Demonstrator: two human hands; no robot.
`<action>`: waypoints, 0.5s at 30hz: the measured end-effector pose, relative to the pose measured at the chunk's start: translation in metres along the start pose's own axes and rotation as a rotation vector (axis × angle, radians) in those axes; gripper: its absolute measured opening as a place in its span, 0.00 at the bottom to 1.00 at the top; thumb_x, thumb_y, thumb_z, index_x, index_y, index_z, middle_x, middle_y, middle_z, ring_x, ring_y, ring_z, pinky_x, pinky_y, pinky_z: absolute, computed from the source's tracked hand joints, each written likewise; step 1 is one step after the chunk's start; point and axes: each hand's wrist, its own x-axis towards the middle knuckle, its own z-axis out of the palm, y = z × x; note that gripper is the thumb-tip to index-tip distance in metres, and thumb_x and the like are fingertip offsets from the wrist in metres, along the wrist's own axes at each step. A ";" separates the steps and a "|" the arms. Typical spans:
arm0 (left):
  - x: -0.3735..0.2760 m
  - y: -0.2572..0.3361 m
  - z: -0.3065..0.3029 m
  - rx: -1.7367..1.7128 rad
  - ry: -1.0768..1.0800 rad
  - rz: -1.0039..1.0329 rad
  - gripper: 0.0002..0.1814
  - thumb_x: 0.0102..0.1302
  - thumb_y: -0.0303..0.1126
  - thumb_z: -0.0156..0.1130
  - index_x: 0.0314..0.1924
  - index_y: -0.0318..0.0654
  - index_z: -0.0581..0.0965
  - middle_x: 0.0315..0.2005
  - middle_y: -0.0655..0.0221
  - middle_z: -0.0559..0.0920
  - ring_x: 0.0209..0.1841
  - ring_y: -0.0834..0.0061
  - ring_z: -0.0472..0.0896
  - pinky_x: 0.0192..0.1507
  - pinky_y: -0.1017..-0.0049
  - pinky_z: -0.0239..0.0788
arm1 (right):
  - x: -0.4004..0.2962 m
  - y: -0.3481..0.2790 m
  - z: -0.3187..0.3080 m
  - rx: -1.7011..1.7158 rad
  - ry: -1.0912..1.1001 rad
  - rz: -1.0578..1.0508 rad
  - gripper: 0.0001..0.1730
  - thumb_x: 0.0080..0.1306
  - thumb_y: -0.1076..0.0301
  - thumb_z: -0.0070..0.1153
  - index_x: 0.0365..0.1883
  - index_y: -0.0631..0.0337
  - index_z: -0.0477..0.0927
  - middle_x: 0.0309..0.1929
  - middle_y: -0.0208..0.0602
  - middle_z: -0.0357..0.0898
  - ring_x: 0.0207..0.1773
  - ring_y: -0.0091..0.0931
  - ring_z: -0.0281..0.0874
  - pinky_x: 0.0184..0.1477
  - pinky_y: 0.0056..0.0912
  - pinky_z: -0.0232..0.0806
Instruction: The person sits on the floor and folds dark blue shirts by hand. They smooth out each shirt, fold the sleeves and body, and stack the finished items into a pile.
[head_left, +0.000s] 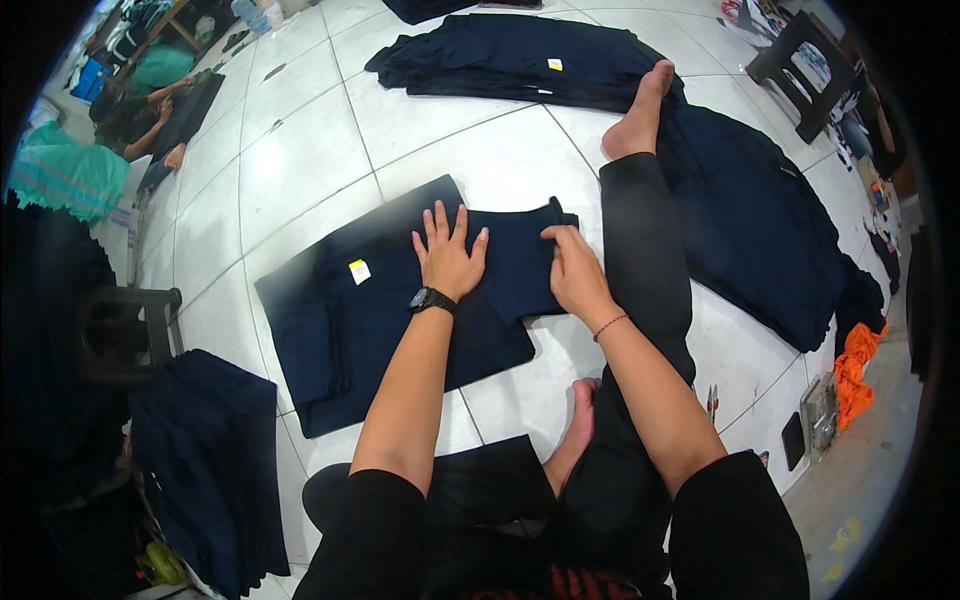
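A partly folded navy garment (390, 315) lies on the tiled floor before me, with a small yellow-and-white label (360, 271) on its left part. My left hand (451, 259) rests palm down on its middle, fingers spread, holding nothing. At the right end, a narrower section like a sleeve (517, 259) sticks out toward my leg. There my right hand (579, 270) has its fingers curled onto the cloth near the hem; its fingertips are partly hidden.
Dark garments are piled beyond (510, 56) and at right (750, 217), beside my outstretched leg (645, 225). More folded cloth (210, 465) and a dark plastic stool (142, 322) stand left. Thread snips (712, 403) and a phone (793, 441) lie right. Another person (124, 124) sits upper left.
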 end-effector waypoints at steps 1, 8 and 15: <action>0.001 0.002 0.001 0.006 -0.016 0.000 0.41 0.81 0.62 0.51 0.85 0.50 0.64 0.88 0.51 0.49 0.90 0.49 0.40 0.85 0.39 0.29 | 0.000 0.005 -0.003 -0.095 0.082 -0.005 0.24 0.68 0.85 0.51 0.62 0.62 0.77 0.62 0.49 0.79 0.58 0.57 0.81 0.61 0.56 0.75; 0.001 0.007 -0.004 0.067 -0.096 -0.048 0.49 0.76 0.70 0.54 0.87 0.51 0.59 0.89 0.50 0.43 0.90 0.50 0.36 0.84 0.35 0.26 | 0.004 -0.009 -0.009 -0.577 -0.086 0.303 0.13 0.69 0.75 0.59 0.51 0.64 0.79 0.57 0.50 0.77 0.61 0.49 0.83 0.58 0.49 0.78; 0.000 0.016 0.000 0.104 -0.105 -0.050 0.54 0.74 0.75 0.53 0.88 0.52 0.54 0.89 0.50 0.40 0.90 0.49 0.33 0.84 0.35 0.24 | -0.012 0.023 0.038 -0.620 0.059 -0.011 0.30 0.81 0.59 0.50 0.78 0.61 0.73 0.83 0.52 0.62 0.85 0.46 0.59 0.83 0.60 0.53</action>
